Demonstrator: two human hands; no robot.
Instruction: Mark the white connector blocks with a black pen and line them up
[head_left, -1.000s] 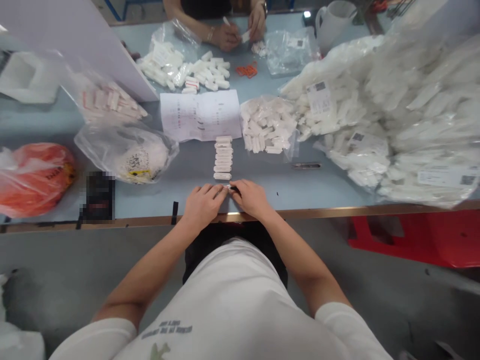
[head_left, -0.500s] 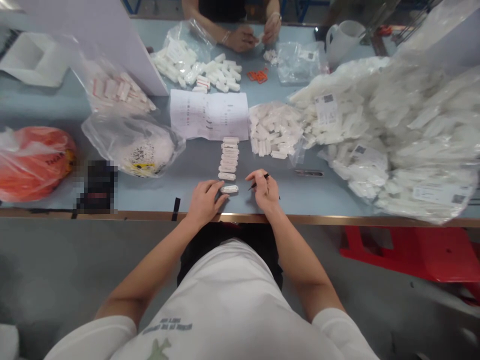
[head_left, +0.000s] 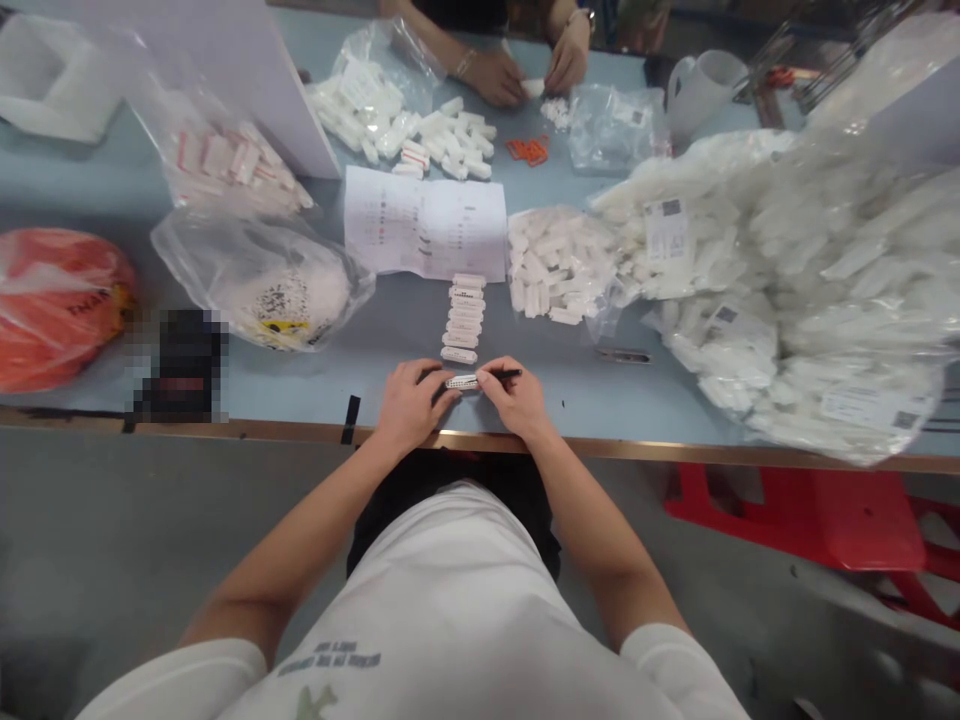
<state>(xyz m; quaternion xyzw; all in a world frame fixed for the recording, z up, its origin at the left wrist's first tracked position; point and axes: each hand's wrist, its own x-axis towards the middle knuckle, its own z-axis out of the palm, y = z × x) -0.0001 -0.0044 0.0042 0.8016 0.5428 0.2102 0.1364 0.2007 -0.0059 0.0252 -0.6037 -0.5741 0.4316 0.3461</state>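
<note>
My left hand (head_left: pixel 414 406) rests on the blue-grey table and its fingertips hold the left end of a small white marked block (head_left: pixel 461 382). My right hand (head_left: pixel 517 400) grips a black pen (head_left: pixel 506 374), with its tip at the block's right end. Just beyond my hands, several similar white blocks form a short vertical row (head_left: pixel 463 315) below a printed paper sheet (head_left: pixel 425 222). My fingers partly hide the block's ends.
Bags of white pieces (head_left: pixel 780 290) are heaped on the right. An orange bag (head_left: pixel 56 310) lies left. A co-worker's hands (head_left: pixel 525 75) work at the far side. Small snips (head_left: pixel 624 355) lie right of my hands. The table's metal edge (head_left: pixel 225 428) runs below them.
My hands have come together from their apart position, with the left now holding the white block. The pen has moved to the block's right end. The whole view has shifted slightly.
</note>
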